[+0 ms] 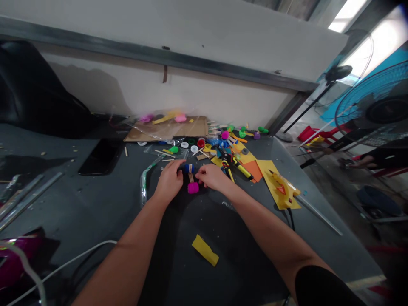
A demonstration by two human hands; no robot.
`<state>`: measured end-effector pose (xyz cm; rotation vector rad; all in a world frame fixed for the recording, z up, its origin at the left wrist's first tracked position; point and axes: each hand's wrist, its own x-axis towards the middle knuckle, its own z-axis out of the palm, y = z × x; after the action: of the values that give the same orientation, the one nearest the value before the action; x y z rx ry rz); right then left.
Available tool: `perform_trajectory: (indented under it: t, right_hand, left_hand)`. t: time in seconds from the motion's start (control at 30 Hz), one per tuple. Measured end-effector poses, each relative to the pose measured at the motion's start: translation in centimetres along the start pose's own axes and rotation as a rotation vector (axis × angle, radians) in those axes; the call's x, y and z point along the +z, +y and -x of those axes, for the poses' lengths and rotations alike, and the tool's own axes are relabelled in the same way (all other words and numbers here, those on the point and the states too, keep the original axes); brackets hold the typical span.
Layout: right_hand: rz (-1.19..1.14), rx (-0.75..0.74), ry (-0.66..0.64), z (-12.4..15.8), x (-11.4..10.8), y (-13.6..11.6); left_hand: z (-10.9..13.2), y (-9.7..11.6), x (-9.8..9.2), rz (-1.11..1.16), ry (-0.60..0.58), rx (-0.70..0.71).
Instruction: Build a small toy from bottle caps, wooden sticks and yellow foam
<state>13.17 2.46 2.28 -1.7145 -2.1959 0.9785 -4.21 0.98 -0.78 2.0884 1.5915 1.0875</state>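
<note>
Both my hands rest on the dark table (95,204) around a small assembly: a wooden stick (191,175) with a blue cap (188,168) at its far end and a magenta cap (193,187) at its near end. My left hand (169,180) is curled, its fingertips touching the blue cap. My right hand (213,177) is curled too, fingers pinched at the stick beside the magenta cap.
Several coloured bottle caps, sticks and a yellow-black tool (237,165) lie behind the hands. A yellow glue gun (282,189) on yellow sheets is at the right, a black phone (100,156) at the left, a yellow scrap (205,250) near me, cardboard (168,128) at the back.
</note>
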Motion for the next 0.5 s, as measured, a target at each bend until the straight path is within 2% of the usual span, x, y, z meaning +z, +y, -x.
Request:
perform_trajectory:
  t: [0.1, 0.2, 0.3, 0.37, 0.5]
  right_hand:
    - [0.120, -0.009, 0.033, 0.8, -0.2, -0.8]
    - [0.288, -0.063, 0.061, 1.9, -0.2, -1.8]
    - [0.371, -0.093, 0.006, 2.5, -0.3, -2.1]
    - [0.397, -0.094, 0.007, 2.5, -0.6, -1.9]
    - [0.393, -0.134, 0.099, 1.9, -1.6, -1.0]
  left_hand:
    - [0.1, 0.0, -0.2, -0.029, 0.014, 0.023]
    - [0.1, -0.2, -0.1, -0.009, -0.069, 0.120]
    - [0.1, -0.4, 0.0, -0.018, -0.125, 0.180]
    - [0.1, -0.5, -0.1, -0.067, -0.102, 0.187]
    - [0.2, -1.0, -0.9, -0.175, -0.038, 0.168]
